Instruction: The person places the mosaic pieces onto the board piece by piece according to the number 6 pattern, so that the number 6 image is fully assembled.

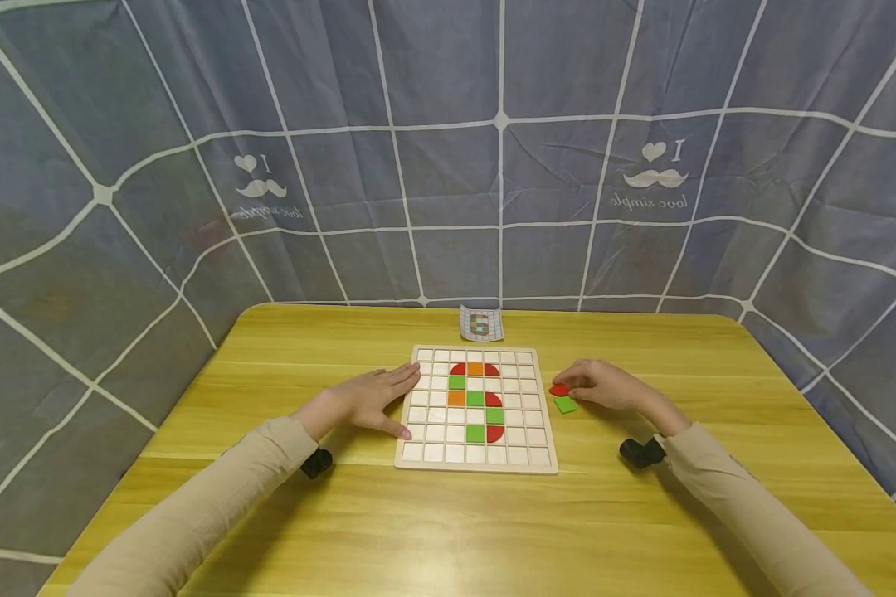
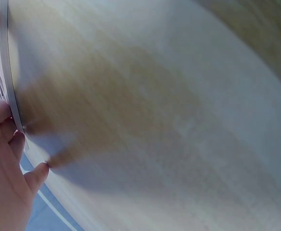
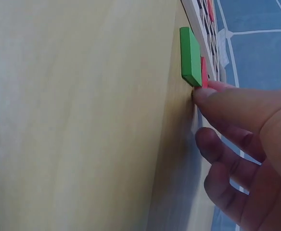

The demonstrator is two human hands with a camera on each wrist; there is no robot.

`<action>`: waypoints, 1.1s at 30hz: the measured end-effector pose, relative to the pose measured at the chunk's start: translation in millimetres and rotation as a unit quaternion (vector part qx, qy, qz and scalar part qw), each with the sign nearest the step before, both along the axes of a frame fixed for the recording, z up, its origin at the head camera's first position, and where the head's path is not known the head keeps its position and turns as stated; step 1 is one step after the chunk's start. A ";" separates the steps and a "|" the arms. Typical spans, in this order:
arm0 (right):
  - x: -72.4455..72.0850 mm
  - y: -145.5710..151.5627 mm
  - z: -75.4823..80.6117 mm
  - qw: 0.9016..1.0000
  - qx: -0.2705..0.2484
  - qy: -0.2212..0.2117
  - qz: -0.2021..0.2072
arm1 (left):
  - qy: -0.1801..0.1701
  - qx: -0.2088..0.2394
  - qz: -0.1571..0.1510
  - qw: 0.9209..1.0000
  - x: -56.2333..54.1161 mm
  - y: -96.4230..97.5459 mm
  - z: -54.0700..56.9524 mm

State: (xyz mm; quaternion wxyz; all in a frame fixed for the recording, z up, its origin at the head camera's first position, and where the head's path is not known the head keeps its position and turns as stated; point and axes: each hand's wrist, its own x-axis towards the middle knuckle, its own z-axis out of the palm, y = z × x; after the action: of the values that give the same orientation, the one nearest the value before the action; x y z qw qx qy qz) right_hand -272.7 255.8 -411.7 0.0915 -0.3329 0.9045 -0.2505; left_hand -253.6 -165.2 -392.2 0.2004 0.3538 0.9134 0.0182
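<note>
A pale wooden grid board (image 1: 433, 454) lies on the table, with red quarter-round, green square and orange square tiles set in several of its cells. My left hand (image 1: 373, 400) rests at the board's left side, fingers spread over the rim; the left wrist view shows fingertips against the board's edge (image 2: 14, 91). Off the board's right side, my right hand (image 1: 605, 385) pinches a red tile (image 1: 559, 390) with curved sides between thumb and forefinger, low at the tabletop. Just in front of it lies a loose green square tile (image 1: 565, 405), seen closer in the right wrist view (image 3: 190, 55).
Behind the board, near the table's back edge, lies a small printed card (image 1: 481, 323) showing a coloured pattern on a grid. A grey-blue curtain (image 1: 448, 182) with white lines hangs around the yellow wooden table (image 1: 448, 531). Black devices (image 1: 642, 453) sit at both wrists.
</note>
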 end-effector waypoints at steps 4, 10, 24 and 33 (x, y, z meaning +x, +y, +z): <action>0.3 0.2 1.9 1.000 0.004 -0.017 -0.026 | -0.001 0.001 -0.002 1.000 -0.6 -0.1 0.0; 1.5 0.8 3.0 0.999 0.008 -0.012 -0.048 | -0.001 0.003 0.001 1.000 -1.1 -0.5 -0.1; 5.5 -1.0 2.1 0.994 0.032 0.048 -0.094 | -0.003 0.003 0.001 1.000 -1.2 -0.6 0.2; 11.1 -4.2 -0.8 0.988 0.017 0.087 -0.130 | -0.004 -0.003 0.001 1.000 -2.9 -1.9 -2.5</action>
State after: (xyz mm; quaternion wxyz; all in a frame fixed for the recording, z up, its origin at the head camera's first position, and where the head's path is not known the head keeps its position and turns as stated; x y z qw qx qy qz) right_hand -261.6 251.6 -412.5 -0.0152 -0.2319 0.9486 -0.2148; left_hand -256.4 -167.1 -394.7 0.2050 0.3524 0.9130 0.0169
